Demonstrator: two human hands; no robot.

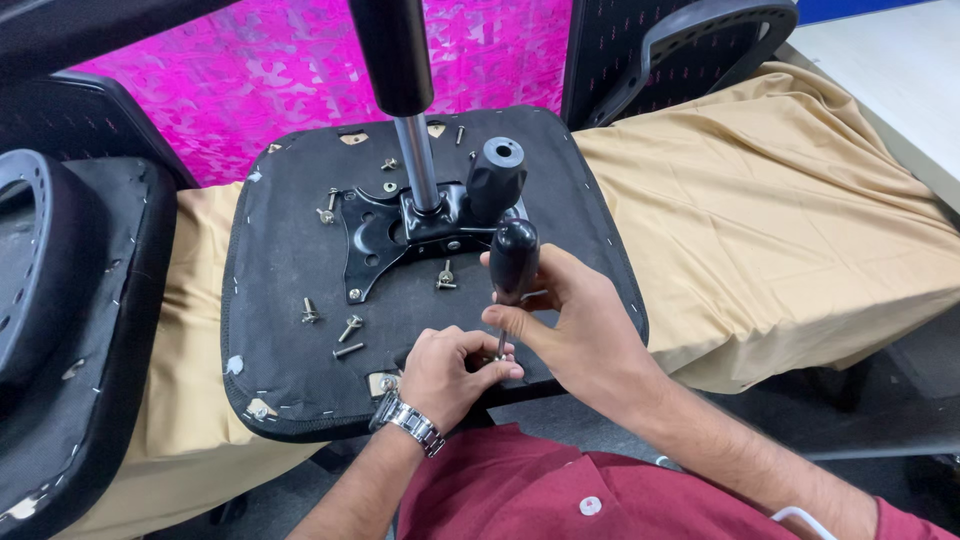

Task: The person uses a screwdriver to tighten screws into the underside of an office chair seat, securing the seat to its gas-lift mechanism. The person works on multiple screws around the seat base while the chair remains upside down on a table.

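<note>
- Left hand (pixel 450 372) (watch on wrist) pinched narrow around something small at the screwdriver tip, near the front edge of the upturned seat base (pixel 290 300). Probably a bolt; fingers hide it, can't confirm.
- Loose bolts (pixel 347 328) lying on the seat underside just left of that hand, more scattered up around the metal mounting plate (pixel 375 235). None of these look seated.
- Mounting plate sits mid-seat with the gas-lift column (pixel 418 160) rising from it and a black knob lever (pixel 495 178) beside it. Plate holes I can see look mostly empty.
- Screwdriver (pixel 514 262) upright, black handle, tip down between both hands at the seat's front edge.
- Right hand (pixel 580 330) closed around the screwdriver's lower handle and shaft.
- Seat rests on a tan cloth-covered surface (pixel 780 220); another chair part (pixel 60 300) far left.
- Judgement: early to mid stage. One fastener being worked at the front; most hardware still loose.
</note>
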